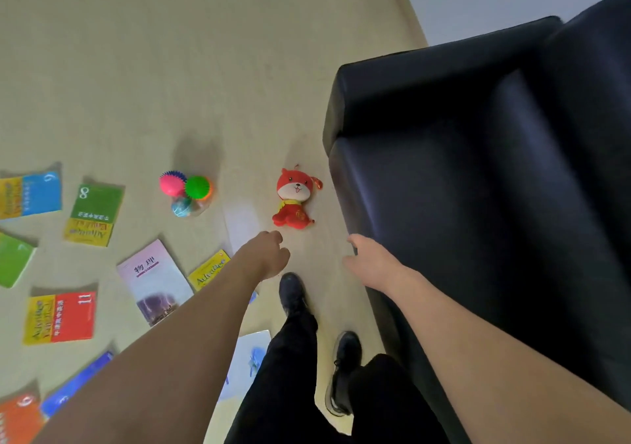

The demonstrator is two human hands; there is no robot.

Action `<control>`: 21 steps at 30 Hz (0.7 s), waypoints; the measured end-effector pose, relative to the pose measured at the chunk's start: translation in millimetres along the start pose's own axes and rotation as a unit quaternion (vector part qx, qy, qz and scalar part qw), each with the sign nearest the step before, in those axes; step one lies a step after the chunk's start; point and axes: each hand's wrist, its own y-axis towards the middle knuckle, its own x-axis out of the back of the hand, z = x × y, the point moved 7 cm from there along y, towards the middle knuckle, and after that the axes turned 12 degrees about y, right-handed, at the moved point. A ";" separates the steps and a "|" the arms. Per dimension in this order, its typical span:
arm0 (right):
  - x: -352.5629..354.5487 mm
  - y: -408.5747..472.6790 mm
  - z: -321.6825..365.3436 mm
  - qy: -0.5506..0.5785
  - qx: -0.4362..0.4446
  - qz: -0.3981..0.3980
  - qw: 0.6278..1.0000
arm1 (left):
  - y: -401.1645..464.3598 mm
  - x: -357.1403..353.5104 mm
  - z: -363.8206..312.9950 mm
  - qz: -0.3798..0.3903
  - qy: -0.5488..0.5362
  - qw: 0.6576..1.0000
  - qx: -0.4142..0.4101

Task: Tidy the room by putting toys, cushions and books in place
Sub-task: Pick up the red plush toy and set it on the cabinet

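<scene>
We look down at a pale wooden floor (205,68) with our two bare arms stretched out ahead. Our left hand (269,252) hangs just short of the red plush toy (294,199), its fingers loosely curled and its grip holding nothing. Our right hand (370,264) hovers beside the front edge of the black sofa (478,170), fingers relaxed and spread, its grip wide and also holding nothing. Neither hand touches the toy.

The plush toy lies on its back on the floor, close to the sofa's corner, its white face turned up. To its left, well apart, sits a cluster of spiky balls (186,191): one pink, one green, one blue-green, touching each other.

Books are scattered over the floor on the left. We see a green book marked 8 (94,214), a blue and yellow book (30,194), a red and yellow book marked 11 (59,317), a pale pink book (153,281) with a stormy picture on its cover, and a yellow book (208,269) partly hidden under our left forearm. More books lie at the lower left edge, cut off by the frame.

Below the hands we see our dark trousers and black shoes (343,372), standing on the floor between the books and the sofa.
</scene>
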 end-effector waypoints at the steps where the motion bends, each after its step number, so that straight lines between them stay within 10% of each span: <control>1: -2.6 24.1 7.6 -0.007 -0.003 0.004 1.000 | 22.9 0.3 10.4 0.005 -0.009 1.000 0.008; 15: -113.9 467.8 -94.7 -0.135 -0.028 0.043 0.989 | 411.5 -176.6 101.7 0.018 -0.063 0.995 0.074; 21: -158.4 594.6 -171.3 0.002 -0.060 0.036 0.998 | 518.9 -245.2 110.3 -0.044 -0.083 0.989 0.115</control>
